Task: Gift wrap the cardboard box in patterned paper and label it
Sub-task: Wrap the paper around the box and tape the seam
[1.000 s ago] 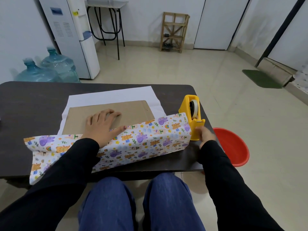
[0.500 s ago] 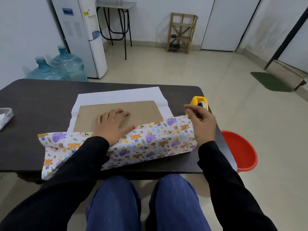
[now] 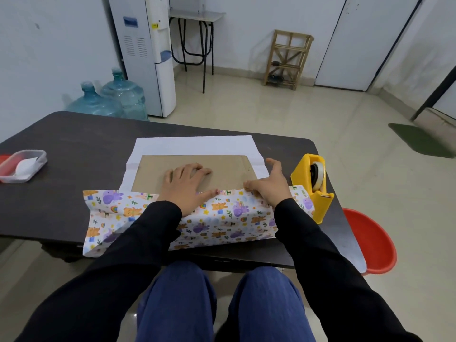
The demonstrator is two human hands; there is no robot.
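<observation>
A flat brown cardboard box (image 3: 222, 166) lies on patterned wrapping paper, whose white underside (image 3: 192, 144) shows beyond it. The near flap of the patterned paper (image 3: 222, 218), printed with bears and elephants, is folded up over the box's near edge. My left hand (image 3: 187, 186) rests flat on the box with fingers spread, its thumb on the flap's edge. My right hand (image 3: 269, 188) presses its bent fingertips onto the flap's edge at the box's right end, thumb stuck out. No tape is visible under it. A yellow tape dispenser (image 3: 320, 201) stands just right of that hand.
The dark table (image 3: 74, 156) holds a clear plastic container (image 3: 22, 166) at its far left. A red basin (image 3: 370, 240) sits on the floor by the table's right corner. Water bottles (image 3: 123, 97) and a water dispenser (image 3: 148, 58) stand behind.
My right hand left the tape dispenser's front, rose past it, then came down left onto the paper flap's edge. My left hand stayed flat on the box.
</observation>
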